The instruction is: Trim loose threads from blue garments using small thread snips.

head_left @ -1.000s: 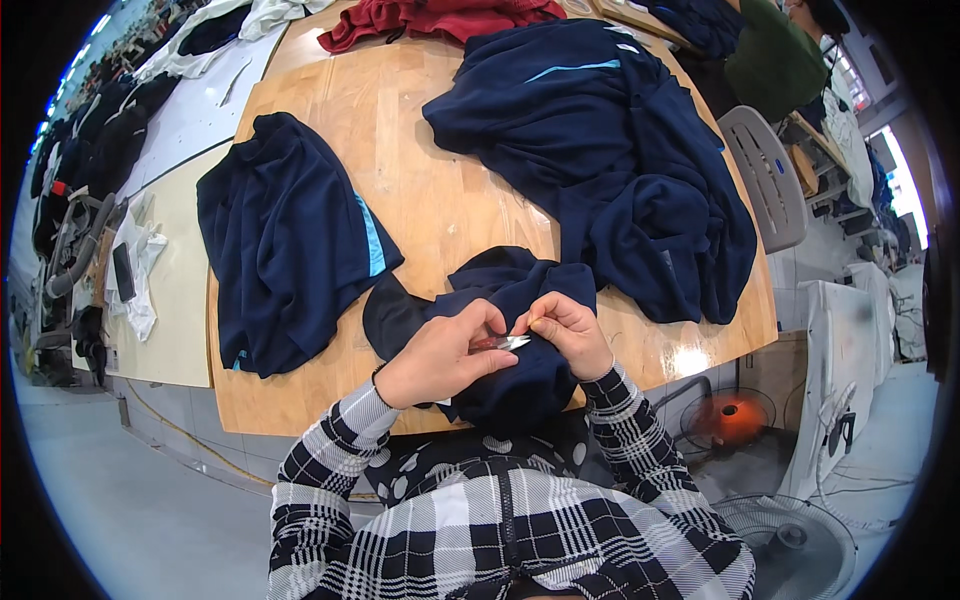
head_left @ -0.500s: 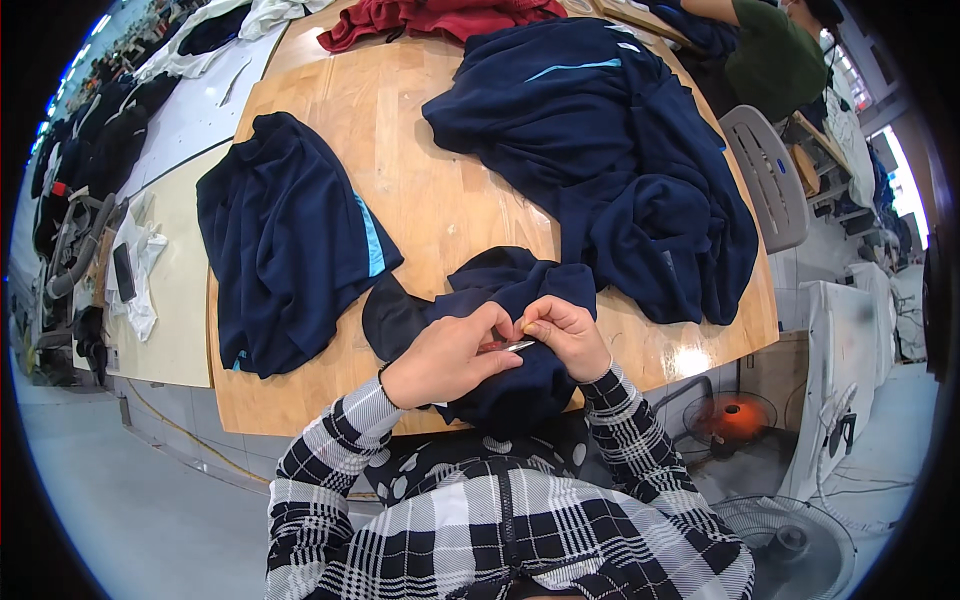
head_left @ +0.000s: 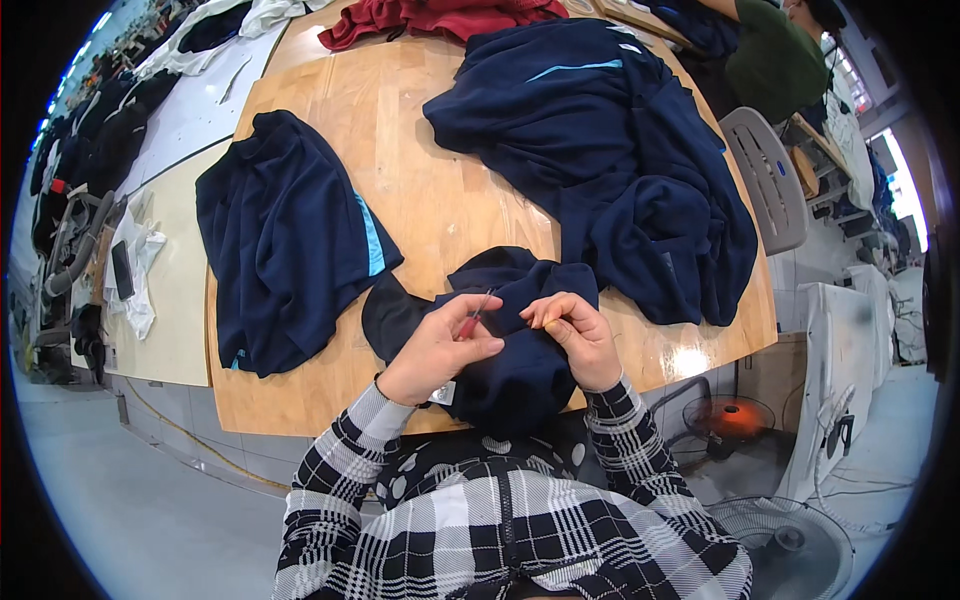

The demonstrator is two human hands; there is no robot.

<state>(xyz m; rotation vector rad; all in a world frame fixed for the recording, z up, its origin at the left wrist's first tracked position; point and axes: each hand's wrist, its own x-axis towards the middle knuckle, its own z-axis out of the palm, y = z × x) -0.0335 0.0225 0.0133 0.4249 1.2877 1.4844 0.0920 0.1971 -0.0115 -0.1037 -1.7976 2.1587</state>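
Note:
My left hand (head_left: 432, 350) is closed around small thread snips (head_left: 468, 326) with red on the handle, their thin metal tip pointing up and away. To the right, my right hand (head_left: 582, 345) is pinched at thumb and forefinger; whatever lies between the fingertips is too small to make out. Both hands hover over a bunched navy garment (head_left: 515, 385) at the table's near edge. A white label (head_left: 443, 393) shows on it beside my left wrist, and a darker, blackish piece of cloth (head_left: 392, 318) lies at its left.
On the wooden table (head_left: 370, 110), a navy garment with a light blue stripe (head_left: 280, 240) lies left and a large navy pile (head_left: 640, 180) right. Red cloth (head_left: 430, 18) sits at the far edge. A grey chair (head_left: 768, 180) and a co-worker in green (head_left: 775, 60) are at right.
My hands have moved apart from each other. The snips in my left hand now point upward instead of toward my right hand. More of the white label shows.

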